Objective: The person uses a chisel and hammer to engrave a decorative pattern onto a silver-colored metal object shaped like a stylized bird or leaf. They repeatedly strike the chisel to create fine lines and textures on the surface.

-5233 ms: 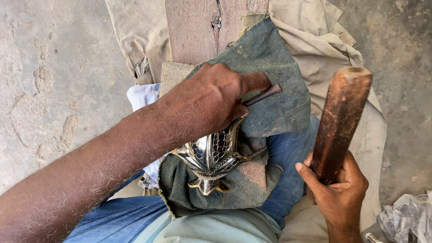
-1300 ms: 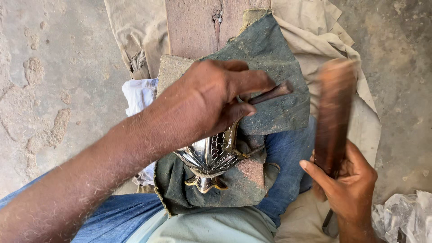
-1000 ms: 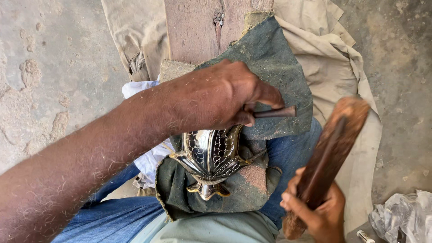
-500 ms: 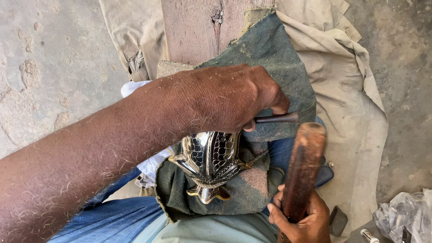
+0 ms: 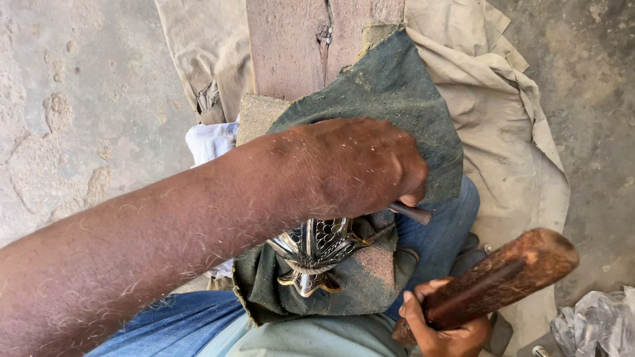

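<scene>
My left hand (image 5: 357,168) reaches across from the left and grips a thin metal chisel (image 5: 411,213), whose dark end pokes out under the fingers. Just below the hand lies an ornate silver metal piece (image 5: 314,248) with gold trim and fine patterning, nested in a dark green cloth (image 5: 390,99) over my lap. My right hand (image 5: 440,327) at the bottom holds a thick, worn wooden mallet (image 5: 496,281), tilted up to the right, apart from the chisel.
A wooden block (image 5: 297,46) stands at the top under the green cloth. Beige fabric (image 5: 509,119) is spread on the rough concrete floor (image 5: 73,106). A white rag (image 5: 208,140) lies left, crumpled plastic (image 5: 595,324) at the bottom right.
The mallet has swung from upright at the right down and low toward the bottom, now tilted sideways. My left hand has slid a little to the right over the metal piece, still gripping the chisel.
</scene>
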